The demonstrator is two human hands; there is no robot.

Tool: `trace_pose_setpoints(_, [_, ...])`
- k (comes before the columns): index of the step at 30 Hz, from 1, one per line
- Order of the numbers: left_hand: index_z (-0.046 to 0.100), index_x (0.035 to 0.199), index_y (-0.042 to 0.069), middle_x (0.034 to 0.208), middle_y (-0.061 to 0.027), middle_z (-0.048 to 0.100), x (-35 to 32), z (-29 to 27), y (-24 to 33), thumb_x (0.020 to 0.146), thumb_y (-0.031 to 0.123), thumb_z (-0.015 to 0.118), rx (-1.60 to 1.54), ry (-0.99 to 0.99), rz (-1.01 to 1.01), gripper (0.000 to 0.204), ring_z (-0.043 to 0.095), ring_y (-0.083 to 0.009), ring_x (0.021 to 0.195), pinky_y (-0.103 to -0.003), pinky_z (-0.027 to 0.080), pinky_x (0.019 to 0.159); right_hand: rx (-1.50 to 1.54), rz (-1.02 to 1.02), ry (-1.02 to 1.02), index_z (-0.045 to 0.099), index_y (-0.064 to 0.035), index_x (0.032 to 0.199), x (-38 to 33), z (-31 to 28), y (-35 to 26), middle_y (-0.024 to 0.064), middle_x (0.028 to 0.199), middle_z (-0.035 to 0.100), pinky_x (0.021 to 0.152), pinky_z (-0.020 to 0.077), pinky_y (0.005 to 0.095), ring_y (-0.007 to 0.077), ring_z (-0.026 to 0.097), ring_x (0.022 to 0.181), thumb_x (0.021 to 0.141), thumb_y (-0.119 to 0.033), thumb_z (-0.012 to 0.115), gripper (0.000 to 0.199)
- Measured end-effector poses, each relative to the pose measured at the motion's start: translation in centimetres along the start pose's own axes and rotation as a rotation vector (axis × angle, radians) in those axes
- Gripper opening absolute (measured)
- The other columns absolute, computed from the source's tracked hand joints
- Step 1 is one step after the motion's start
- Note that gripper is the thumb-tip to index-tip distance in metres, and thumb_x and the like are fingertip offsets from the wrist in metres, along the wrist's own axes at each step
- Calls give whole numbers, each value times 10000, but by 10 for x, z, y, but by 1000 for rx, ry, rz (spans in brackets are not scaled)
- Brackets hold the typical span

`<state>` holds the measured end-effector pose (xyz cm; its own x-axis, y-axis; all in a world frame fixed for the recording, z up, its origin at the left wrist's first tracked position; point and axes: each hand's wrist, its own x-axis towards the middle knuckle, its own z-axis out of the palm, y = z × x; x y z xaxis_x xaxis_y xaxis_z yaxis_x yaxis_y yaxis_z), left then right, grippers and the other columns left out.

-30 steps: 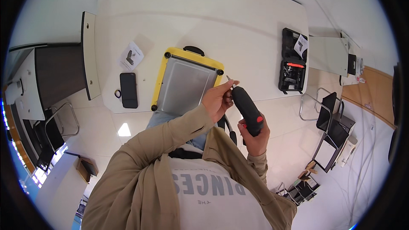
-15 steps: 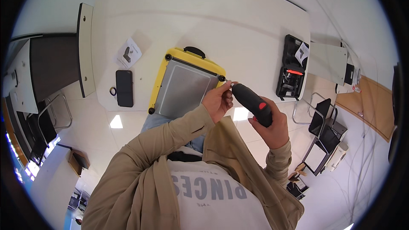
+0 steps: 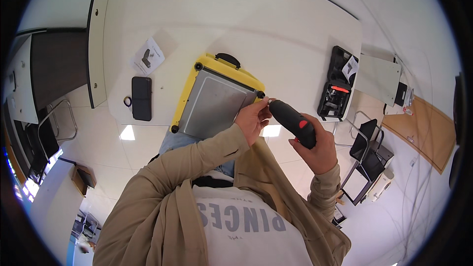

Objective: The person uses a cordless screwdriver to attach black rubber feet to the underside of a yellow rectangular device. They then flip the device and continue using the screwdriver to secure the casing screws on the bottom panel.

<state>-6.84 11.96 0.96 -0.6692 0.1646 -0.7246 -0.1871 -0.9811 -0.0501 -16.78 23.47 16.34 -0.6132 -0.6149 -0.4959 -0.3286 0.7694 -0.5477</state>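
Observation:
My right hand (image 3: 321, 150) is wrapped around a black cordless screwdriver (image 3: 292, 121) with red buttons. Its nose points left, toward the near right corner of a yellow case (image 3: 185, 91) with a grey metal panel (image 3: 212, 106). Thumb and fingers of my left hand (image 3: 253, 119) are pinched together at the screwdriver's tip, beside a black corner foot (image 3: 261, 94). Whatever small piece they hold is too hidden to name. The case lies tilted at the table's near edge, its black handle (image 3: 227, 60) on the far side.
On the white table (image 3: 197, 24), a printed leaflet (image 3: 149, 58), a black oblong pouch (image 3: 142, 98) and a small black ring (image 3: 127, 101) lie to the left. An opened black tool case (image 3: 336, 88) with bits sits at the right edge. Chairs (image 3: 365, 140) stand beyond the table.
The whole view has shifted slightly. Both hands and the screwdriver keep nearly the same place by the corner of the case; the grips look unchanged.

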Motion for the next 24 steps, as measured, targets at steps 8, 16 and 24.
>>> trace_pose_setpoints(8, [663, 945, 186, 864, 67, 607, 0, -1, -1, 985, 352, 533, 17, 0, 4, 215, 510, -62, 822, -267, 361, 772, 3, 14, -17, 550, -50, 1226, 2, -2, -2, 100, 753, 668, 664, 524, 308, 200, 673, 668, 727, -77, 761, 542])
trace_pose_setpoints(16, [664, 1029, 163, 906, 62, 617, -2, -4, -1, 996, 341, 504, 5, -26, 5, 241, 521, -65, 853, -257, 366, 772, -104, -84, -26, 536, -58, 1242, 5, -6, -8, 174, 877, 683, 638, 526, 384, 356, 667, 717, 725, -102, 760, 565])
trace_pose_setpoints(24, [668, 1099, 165, 920, 60, 625, -6, -2, -1, 999, 341, 496, 12, -41, 16, 266, 530, -63, 855, -256, 342, 764, -169, -130, -28, 545, -41, 1271, 1, -4, -1, 181, 980, 680, 714, 529, 369, 346, 675, 808, 685, -81, 783, 635])
